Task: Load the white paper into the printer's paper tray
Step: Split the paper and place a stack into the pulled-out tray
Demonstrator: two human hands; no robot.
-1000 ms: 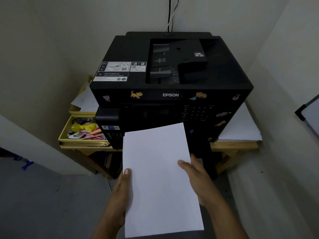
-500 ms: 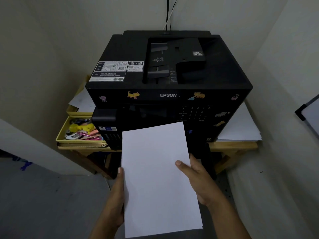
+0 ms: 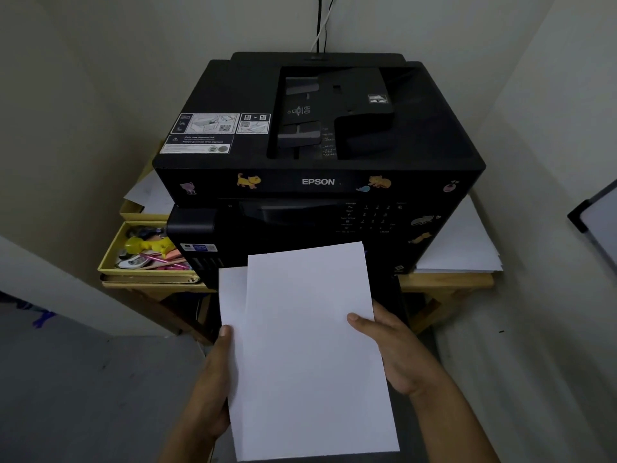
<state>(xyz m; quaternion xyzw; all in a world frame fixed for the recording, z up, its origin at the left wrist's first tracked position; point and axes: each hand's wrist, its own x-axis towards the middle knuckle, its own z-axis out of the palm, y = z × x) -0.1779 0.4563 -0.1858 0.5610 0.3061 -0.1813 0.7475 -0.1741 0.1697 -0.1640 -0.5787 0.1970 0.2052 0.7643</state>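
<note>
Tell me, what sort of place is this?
Probably a home or small office corner: a black Epson printer with cartoon animal stickers sits on a small wooden table between plain walls, beside a yellow tray of stationery and a stack of white sheets.

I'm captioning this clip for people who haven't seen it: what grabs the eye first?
The bright white paper low in the centre, held by the left hand and right hand, its sheets fanned apart. Behind it sits a black Epson printer with animal stickers. To its left is a yellow tray of colourful clutter.
</note>
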